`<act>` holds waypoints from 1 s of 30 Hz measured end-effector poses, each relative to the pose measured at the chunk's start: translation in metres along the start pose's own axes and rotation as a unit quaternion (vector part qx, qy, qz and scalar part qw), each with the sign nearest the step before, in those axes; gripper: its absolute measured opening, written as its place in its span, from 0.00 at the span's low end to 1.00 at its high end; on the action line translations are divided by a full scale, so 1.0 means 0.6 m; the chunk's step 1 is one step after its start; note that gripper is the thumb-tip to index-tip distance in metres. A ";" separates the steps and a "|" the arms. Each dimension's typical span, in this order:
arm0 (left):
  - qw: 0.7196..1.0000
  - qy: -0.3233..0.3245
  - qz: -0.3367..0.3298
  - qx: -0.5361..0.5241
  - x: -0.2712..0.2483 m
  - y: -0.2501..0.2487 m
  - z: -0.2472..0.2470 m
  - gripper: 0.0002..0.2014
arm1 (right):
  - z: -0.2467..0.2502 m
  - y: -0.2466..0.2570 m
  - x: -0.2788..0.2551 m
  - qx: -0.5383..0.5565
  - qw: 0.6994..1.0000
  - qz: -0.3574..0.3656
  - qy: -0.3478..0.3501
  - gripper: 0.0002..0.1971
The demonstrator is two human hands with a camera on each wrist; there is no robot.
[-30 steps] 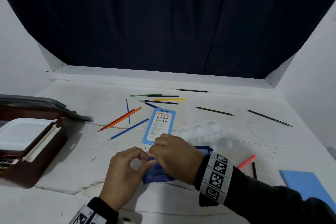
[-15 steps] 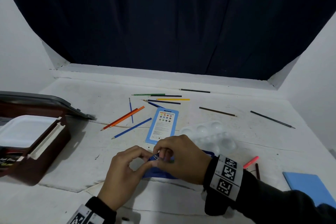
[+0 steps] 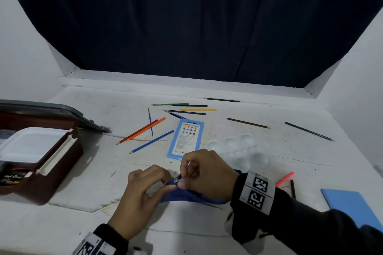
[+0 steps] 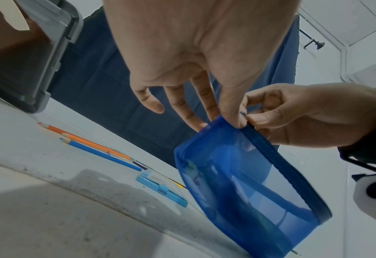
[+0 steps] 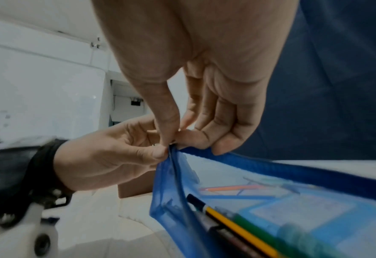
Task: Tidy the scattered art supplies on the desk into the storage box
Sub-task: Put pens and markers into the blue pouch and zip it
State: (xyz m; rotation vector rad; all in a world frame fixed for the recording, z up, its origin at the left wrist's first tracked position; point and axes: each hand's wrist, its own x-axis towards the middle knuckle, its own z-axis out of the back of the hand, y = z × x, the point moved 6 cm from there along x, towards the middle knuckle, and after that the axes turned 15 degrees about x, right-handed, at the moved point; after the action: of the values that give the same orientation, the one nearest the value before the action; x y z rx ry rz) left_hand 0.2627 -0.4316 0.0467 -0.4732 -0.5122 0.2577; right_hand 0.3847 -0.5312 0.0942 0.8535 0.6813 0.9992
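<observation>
A blue see-through zip pouch (image 3: 186, 194) (image 4: 244, 174) (image 5: 270, 200) with pencils inside is held just above the desk near the front. My left hand (image 3: 143, 190) pinches the pouch's top corner (image 4: 233, 120) between thumb and fingers. My right hand (image 3: 205, 170) pinches the small metal zipper pull (image 3: 177, 180) at that same corner (image 5: 171, 144). The brown storage box (image 3: 62, 163) stands open at the left with a white container (image 3: 31, 143) in it. Loose coloured pencils (image 3: 145, 129) lie scattered across the desk.
A light blue pencil case (image 3: 186, 138) lies just beyond my hands, and a white paint palette (image 3: 238, 149) to its right. A red marker (image 3: 285, 178) and a blue notebook (image 3: 352, 207) lie at the right. The box's grey lid (image 3: 51, 109) leans behind it.
The right hand has shifted right along the pouch's top edge to the zipper end and now pinches the pull. The left hand still holds the corner.
</observation>
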 end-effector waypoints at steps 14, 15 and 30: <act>1.000 -0.002 0.030 -0.006 0.002 0.007 0.006 0.09 | -0.029 0.026 -0.008 -0.230 0.968 0.079 0.053 0.10; 1.000 -0.003 0.029 -0.001 0.003 0.008 0.008 0.09 | -0.029 0.026 -0.006 -0.251 0.963 0.077 0.059 0.11; 0.998 0.004 0.062 0.023 -0.006 0.068 0.034 0.09 | 0.060 -0.068 -0.015 -0.331 0.942 -0.046 -0.035 0.05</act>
State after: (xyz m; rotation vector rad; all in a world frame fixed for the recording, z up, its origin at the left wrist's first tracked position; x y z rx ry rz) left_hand 0.2442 -0.3900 0.0406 -0.4625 -0.4686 0.3863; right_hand 0.4281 -0.5615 0.0787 0.2593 0.2800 1.0174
